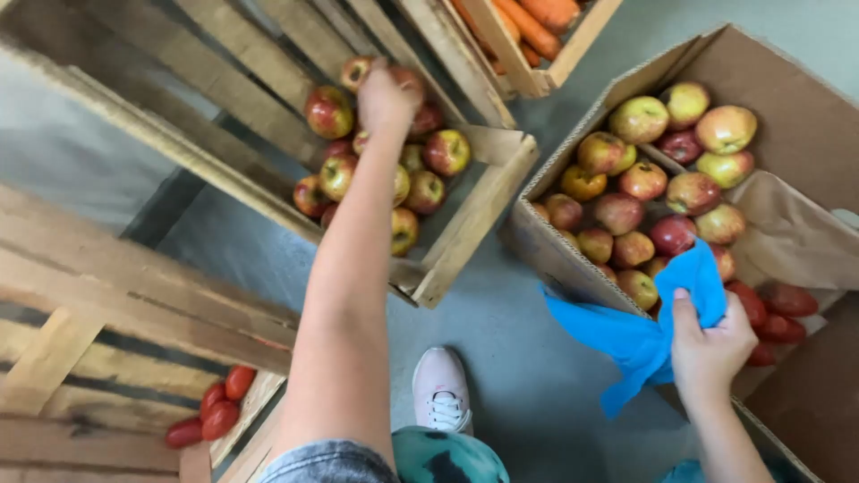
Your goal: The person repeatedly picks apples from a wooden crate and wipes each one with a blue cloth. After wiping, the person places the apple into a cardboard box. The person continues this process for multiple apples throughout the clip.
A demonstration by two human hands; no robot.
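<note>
Wooden crate point(465, 233) — left hand point(386, 97) grips apple point(407, 76), orientation indiscernible.

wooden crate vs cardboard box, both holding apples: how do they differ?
The wooden crate is slatted, its apples lying sparse; the cardboard box has solid walls and is packed fuller. The left hand reaches into the crate; the right hand holds a blue cloth at the box edge. Both sit on the floor.
</note>
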